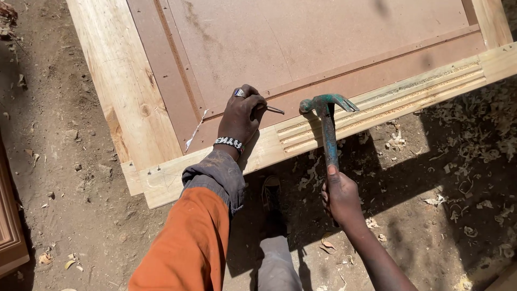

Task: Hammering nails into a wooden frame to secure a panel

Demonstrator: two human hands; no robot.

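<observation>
My left hand [242, 116] rests on a brown hardboard panel [301, 43] and pinches a thin nail [274, 110] that points toward the right. A ring and a beaded bracelet show on this hand, above a grey cuff and an orange sleeve. My right hand [340, 196] grips the lower handle of a green claw hammer [326, 116]. The hammer head hovers just right of the nail, over the grooved edge of the pale wooden frame [377, 105].
The frame and panel lie flat on dirt ground [59, 161]. Wood shavings [474, 156] litter the shaded ground to the right. A brown moulded board edge [9, 226] sits at the far left. My shoe [271, 194] and trouser leg show below the frame.
</observation>
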